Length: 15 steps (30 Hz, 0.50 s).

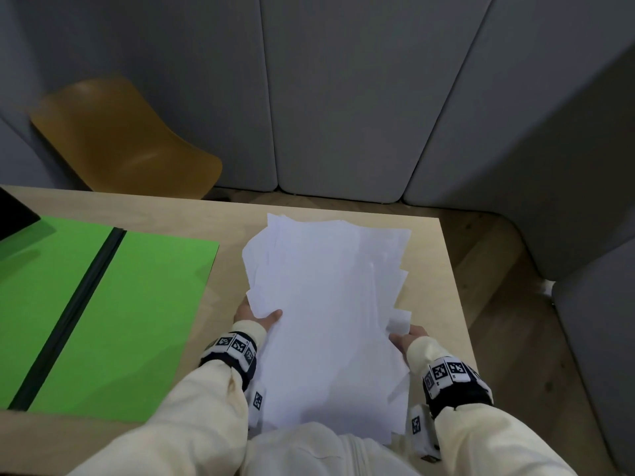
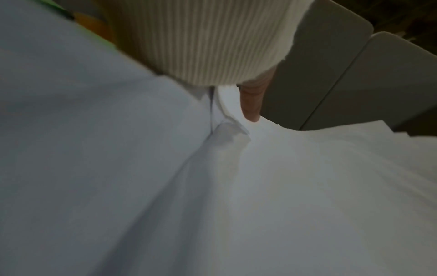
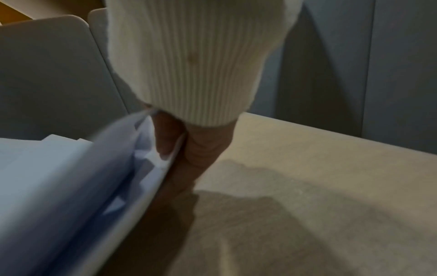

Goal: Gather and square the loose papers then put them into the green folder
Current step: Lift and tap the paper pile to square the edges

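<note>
While the sheaf of loose white paper sheets (image 1: 326, 304) sits fanned and unsquared just right of the open green card folder (image 1: 113, 314), left hand (image 1: 256, 316) and right hand (image 1: 407, 338) pinch its side edges, thumbs on top. Advised: stand it upright, loosen grip, tap the edges level on the pale wooden table (image 1: 443, 269).

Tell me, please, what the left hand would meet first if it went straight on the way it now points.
Likely nothing on the table: the left hand, gripping the papers, points at the far edge, the grey panels beyond. Depth is unclear.
</note>
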Available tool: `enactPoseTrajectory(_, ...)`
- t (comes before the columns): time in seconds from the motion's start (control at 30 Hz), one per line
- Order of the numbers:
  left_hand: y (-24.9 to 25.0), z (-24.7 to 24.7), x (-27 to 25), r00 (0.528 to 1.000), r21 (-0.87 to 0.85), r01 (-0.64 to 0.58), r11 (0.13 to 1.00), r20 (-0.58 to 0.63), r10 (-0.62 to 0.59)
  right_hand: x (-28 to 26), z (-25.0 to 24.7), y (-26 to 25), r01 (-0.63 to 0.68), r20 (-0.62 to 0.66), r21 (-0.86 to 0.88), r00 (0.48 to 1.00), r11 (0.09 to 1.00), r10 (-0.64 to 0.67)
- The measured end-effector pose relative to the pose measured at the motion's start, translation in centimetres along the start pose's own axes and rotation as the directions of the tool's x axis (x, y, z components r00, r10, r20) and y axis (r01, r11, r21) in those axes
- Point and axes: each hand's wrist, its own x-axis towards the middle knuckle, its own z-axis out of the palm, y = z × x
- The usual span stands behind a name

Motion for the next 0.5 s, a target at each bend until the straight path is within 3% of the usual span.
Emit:
enactPoseTrajectory(0.17,0.81,-0.45,0.35,0.997,0.022,-0.061,0.998,-0.043,0.062,0.14,-0.01,0.30,0.046,-0.016,0.081,0.999,0.996,-0.045)
enactPoseTrajectory(0.3,1.18,-0.78,0.28,0.997,0.040,0.037,0.999,-0.068,-0.034,0.23,0.21,0.02,0.102,-0.100,0.183,0.991,0.978,-0.085)
enactPoseTrajectory(0.5,0.30,-0.50,0.34,0.989,0.080,0.140,0.987,0.031,-0.143,0.46,0.16,-0.16,0.110,-0.114,0.270,0.990,0.956,-0.082)
